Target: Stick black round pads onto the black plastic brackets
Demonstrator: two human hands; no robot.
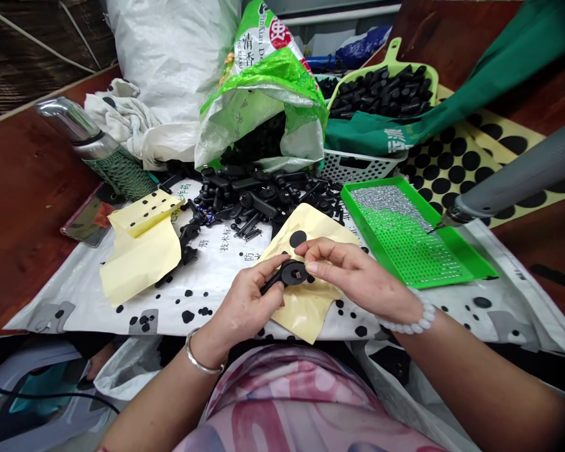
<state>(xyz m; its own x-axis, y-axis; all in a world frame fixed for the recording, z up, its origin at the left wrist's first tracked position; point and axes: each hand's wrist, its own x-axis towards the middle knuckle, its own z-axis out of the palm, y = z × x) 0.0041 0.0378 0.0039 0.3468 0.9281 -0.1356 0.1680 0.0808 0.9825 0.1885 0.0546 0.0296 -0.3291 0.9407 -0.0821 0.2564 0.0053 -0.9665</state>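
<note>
My left hand [249, 295] grips a small black plastic part [287, 274] by its handle end, over a yellow backing sheet [306, 304] with a black round sticker [297, 238] on it. My right hand [346, 270] pinches the round head of the same part with thumb and fingers. Both hands meet just above the near edge of the white printed sheet [207, 257] that covers the table. A heap of similar black parts [258, 198] lies behind them.
A green tray [471, 267] of tiny metal pieces sits at right, with a grey tool [513, 179] resting over it. Behind stand a green-white bag [263, 94], a white basket [353, 166], a green scoop of black parts [386, 88], sticker sheets [447, 160] and a bottle [94, 147]. Loose yellow sheets [141, 248] lie left.
</note>
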